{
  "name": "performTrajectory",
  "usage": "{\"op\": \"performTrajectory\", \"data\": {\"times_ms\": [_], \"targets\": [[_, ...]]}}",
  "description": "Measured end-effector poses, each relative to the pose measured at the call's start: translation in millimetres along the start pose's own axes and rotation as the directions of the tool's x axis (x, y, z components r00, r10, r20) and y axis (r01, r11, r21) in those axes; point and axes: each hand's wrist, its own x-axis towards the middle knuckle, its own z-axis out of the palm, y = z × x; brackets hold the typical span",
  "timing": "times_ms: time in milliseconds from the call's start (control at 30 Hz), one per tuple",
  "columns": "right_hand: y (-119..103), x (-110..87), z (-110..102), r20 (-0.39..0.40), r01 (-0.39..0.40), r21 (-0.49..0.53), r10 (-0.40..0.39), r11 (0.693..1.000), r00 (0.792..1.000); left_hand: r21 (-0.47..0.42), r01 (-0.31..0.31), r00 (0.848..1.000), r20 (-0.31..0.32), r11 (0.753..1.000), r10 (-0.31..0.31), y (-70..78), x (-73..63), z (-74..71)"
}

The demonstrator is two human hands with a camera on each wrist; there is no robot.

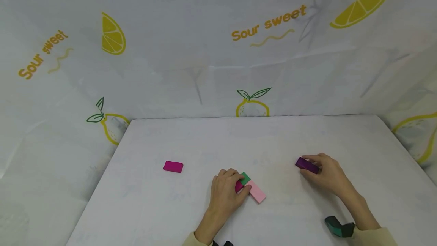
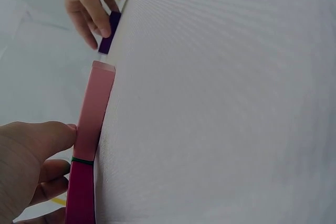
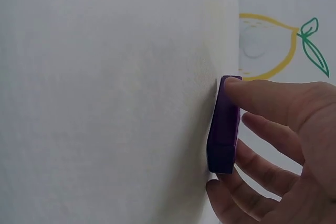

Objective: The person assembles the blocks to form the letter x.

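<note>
My left hand curls over a small group of blocks on the white table, index finger at the green block and thumb at the pink block. Partly hidden under its fingers is a magenta block, which shows end to end with the pink block in the left wrist view. Over to the right, my right hand pinches a dark purple block between thumb and fingers. Its thumb lies along one end of that purple block in the right wrist view.
Another magenta block lies alone on the left part of the table. A dark, curved object with a green patch shows beside the right sleeve. Behind the table hangs a white cloth printed with lemons.
</note>
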Motion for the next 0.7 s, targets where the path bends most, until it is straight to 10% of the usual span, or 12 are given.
{"op": "performTrajectory", "data": {"times_ms": [700], "targets": [[-3.4,1.9,-0.5,0.02,-0.015,-0.008,0.015,1.0,1.0,-0.009,0.009,1.0,0.016,1.0,-0.009,0.6,-0.3,-2.0]]}}
